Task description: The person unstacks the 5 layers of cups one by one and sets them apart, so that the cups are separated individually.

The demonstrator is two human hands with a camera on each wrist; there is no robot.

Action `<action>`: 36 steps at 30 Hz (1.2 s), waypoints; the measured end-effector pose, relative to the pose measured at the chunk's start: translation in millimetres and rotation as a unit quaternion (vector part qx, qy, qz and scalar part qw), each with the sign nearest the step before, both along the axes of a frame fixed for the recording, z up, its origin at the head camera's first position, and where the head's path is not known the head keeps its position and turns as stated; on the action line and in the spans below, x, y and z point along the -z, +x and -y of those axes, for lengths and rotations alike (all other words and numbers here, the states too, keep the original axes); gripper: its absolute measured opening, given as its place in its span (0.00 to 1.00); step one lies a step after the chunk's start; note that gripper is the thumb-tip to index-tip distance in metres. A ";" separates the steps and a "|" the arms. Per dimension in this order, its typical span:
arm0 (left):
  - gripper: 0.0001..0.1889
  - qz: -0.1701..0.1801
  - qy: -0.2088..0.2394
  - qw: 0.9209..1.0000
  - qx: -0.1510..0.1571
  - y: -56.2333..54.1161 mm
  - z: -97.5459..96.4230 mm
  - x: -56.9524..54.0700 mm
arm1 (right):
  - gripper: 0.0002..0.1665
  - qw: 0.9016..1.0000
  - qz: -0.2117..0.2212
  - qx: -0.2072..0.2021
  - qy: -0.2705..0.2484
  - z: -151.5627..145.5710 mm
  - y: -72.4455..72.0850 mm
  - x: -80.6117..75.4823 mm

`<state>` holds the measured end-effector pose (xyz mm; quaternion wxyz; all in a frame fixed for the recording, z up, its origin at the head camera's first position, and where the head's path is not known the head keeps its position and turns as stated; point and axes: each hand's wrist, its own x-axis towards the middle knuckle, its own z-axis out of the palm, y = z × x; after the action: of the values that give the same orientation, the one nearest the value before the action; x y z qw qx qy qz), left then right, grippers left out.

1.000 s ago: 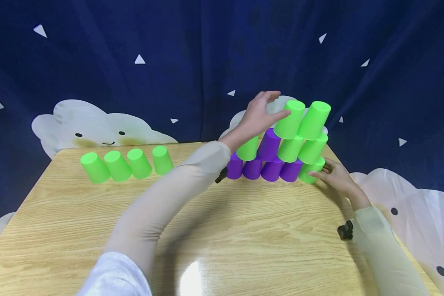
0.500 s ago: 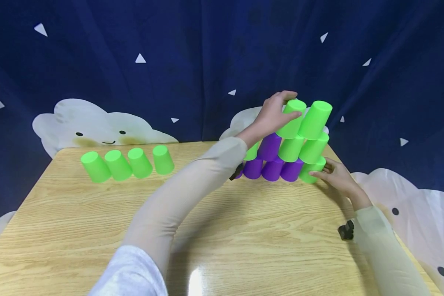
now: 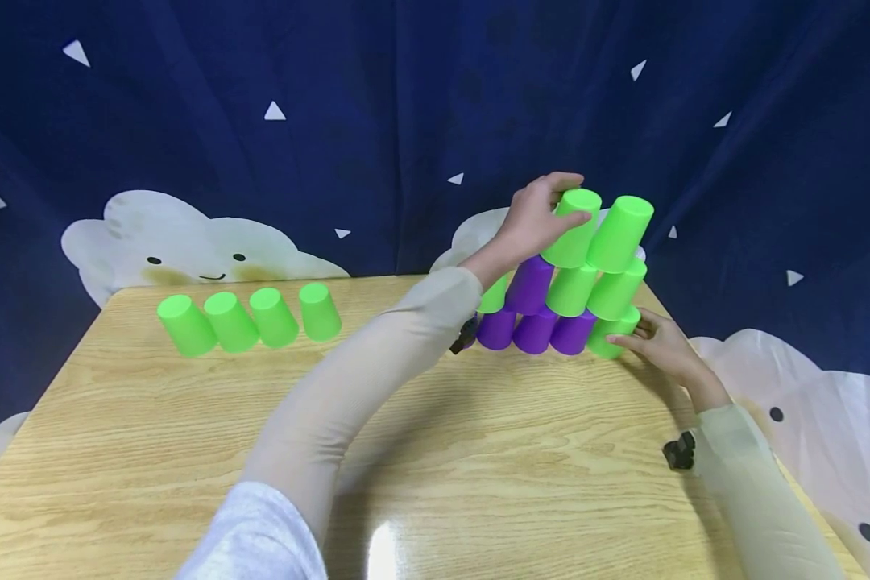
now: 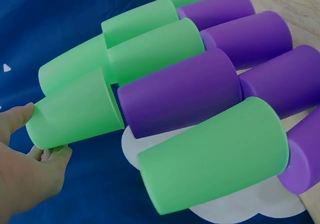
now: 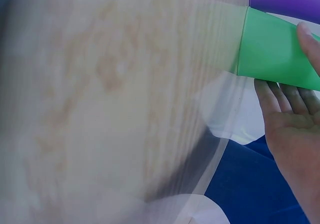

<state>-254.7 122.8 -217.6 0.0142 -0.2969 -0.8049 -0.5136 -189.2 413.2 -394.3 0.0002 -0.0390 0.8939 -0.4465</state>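
The upper-left green cup (image 3: 576, 242) sits base-up in the top tier of the pyramid, between the thumb and fingers of the left hand (image 3: 531, 217), which pinches it near its closed end — thumb across the near face, fingers round the far side. Its rim lies well clear of the fingertips, above a purple cup (image 3: 529, 287) and a green neighbour (image 3: 570, 292) in the middle tier; the left wrist view shows a thin gap there, so I can't be sure the rim bears fully on both. Just beside it stands the other top green cup (image 3: 619, 235), leaning a little in the head view. The middle tier ends at its right in another green cup (image 3: 615, 290); at its left is one more, partly hidden by the left arm. Below, the base row is purple apart from its right-end green cup (image 3: 609, 338). That one is held by the right hand (image 3: 663, 348), thumb on the near face and fingers along the outer side — their tips are partly hidden. Well to the left, four green cups (image 3: 275, 321) stand base-up in a row on the wooden table (image 3: 507, 459). Behind hangs a dark blue curtain (image 3: 333, 121) with white triangles and a smiling cloud (image 3: 188, 242).
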 end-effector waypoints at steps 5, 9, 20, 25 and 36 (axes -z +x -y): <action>0.28 0.006 0.041 0.999 0.007 0.9 15.7 -6.0 | 0.42 1.000 0.003 0.002 0.002 1.3 1.2 -0.2; 0.27 0.003 0.093 0.996 0.003 1.3 33.5 -10.7 | 0.42 1.000 0.000 0.004 0.009 0.6 1.6 -0.8; 0.26 -0.056 0.131 0.989 -0.027 13.2 87.0 -4.5 | 0.42 1.000 -0.001 0.003 -0.004 -1.9 3.2 1.1; 0.25 -0.064 0.128 0.988 -0.053 13.8 117.5 11.8 | 0.42 1.000 -0.004 0.004 0.003 0.2 2.7 0.9; 0.26 -0.025 0.140 0.982 -0.120 14.7 180.4 61.1 | 0.42 1.000 0.002 0.008 0.006 0.6 2.3 0.6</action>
<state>-240.0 -57.7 -278.7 0.1379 -0.2060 -0.7540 -0.6083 -186.9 412.7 -394.9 -0.0014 -0.0312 0.8971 -0.4408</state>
